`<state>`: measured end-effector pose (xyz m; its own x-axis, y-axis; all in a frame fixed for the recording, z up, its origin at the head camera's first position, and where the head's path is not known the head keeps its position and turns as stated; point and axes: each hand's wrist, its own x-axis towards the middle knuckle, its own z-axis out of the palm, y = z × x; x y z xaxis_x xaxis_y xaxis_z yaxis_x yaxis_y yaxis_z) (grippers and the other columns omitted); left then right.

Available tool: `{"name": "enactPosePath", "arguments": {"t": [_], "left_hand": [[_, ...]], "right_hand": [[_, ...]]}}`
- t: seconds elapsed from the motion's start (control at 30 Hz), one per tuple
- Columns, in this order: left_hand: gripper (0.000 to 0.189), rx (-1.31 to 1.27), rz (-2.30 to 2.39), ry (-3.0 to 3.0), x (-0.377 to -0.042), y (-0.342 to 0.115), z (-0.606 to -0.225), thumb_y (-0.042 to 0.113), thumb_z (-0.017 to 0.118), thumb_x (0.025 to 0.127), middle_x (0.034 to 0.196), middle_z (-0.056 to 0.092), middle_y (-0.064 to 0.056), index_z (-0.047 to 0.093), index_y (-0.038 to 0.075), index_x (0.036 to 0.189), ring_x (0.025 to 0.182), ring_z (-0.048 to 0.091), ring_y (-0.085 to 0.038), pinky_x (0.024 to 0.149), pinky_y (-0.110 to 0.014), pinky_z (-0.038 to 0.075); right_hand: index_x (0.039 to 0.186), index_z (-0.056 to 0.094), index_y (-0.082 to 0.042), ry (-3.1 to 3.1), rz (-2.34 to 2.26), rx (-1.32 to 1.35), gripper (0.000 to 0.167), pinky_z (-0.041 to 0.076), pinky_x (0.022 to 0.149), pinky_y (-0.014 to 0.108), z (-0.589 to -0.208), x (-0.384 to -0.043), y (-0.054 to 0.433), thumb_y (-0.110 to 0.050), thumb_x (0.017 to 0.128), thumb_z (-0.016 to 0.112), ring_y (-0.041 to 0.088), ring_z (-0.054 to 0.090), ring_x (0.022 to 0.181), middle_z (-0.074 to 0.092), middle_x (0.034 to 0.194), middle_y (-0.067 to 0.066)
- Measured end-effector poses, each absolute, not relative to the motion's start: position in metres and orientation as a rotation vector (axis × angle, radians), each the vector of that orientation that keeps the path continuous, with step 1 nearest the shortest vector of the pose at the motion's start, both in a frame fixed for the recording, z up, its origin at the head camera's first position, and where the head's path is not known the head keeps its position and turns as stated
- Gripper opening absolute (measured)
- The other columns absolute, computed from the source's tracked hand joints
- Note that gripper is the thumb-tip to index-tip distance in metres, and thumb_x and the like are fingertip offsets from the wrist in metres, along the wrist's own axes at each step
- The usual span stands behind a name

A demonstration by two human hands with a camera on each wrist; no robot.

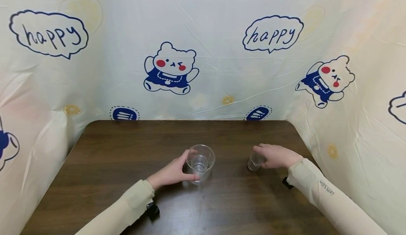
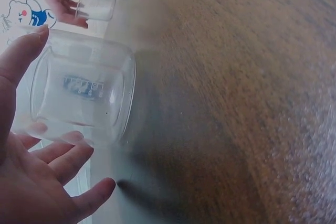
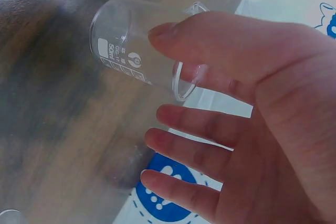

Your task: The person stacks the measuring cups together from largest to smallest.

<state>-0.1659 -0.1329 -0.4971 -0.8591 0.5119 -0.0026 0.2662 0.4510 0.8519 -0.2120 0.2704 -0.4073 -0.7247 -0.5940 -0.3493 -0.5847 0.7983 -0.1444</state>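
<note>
A large clear glass beaker (image 1: 207, 157) stands upright on the table, and what looks like a smaller glass beaker (image 1: 199, 164) is nested inside it. My left hand (image 1: 172, 171) holds the large beaker from its left side, thumb in front and fingers behind; the little finger stands away from the glass in the left wrist view. To the right, a small 50 ml beaker (image 3: 126, 45) is between the thumb and index finger of my right hand (image 1: 276, 155), near its rim. The other right fingers (image 3: 184, 182) are spread apart from it. Whether its base touches the table I cannot tell.
A dark brown wooden table (image 1: 133, 140) lies under both hands. Around its back and sides hangs a pale curtain (image 1: 219, 80) printed with cartoon bears and "happy" bubbles. A dark wrist device (image 1: 153, 210) hangs below the left sleeve.
</note>
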Motion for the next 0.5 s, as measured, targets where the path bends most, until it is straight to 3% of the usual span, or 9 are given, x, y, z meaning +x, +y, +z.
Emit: {"name": "enactPosePath", "arguments": {"t": [0.27, 0.5], "left_hand": [[0.094, 0.676, 1.356, 2.457, -0.166, -0.133, -0.498, 0.044, 0.09, 0.081, 0.152, 0.051, -0.008, 0.038, 0.01, 0.153, 0.136, 0.053, -0.027, 0.113, -0.053, 0.039], [0.094, 0.68, 1.35, 2.458, -0.166, -0.132, -0.497, 0.044, 0.09, 0.081, 0.152, 0.051, -0.009, 0.039, 0.009, 0.152, 0.135, 0.053, -0.028, 0.113, -0.052, 0.039]], "right_hand": [[0.141, 0.056, 0.002, 2.607, -0.031, -0.854, 0.058, 0.051, 0.102, 0.055, -0.394, -0.209, 0.259, -0.016, 0.09, 0.079, 0.04, 0.063, 0.12, 0.059, 0.138, 0.027], [0.138, 0.057, -0.001, 2.614, -0.018, -0.852, 0.055, 0.054, 0.097, 0.051, -0.38, -0.209, 0.251, -0.018, 0.091, 0.08, 0.032, 0.066, 0.11, 0.063, 0.131, 0.02]]}}
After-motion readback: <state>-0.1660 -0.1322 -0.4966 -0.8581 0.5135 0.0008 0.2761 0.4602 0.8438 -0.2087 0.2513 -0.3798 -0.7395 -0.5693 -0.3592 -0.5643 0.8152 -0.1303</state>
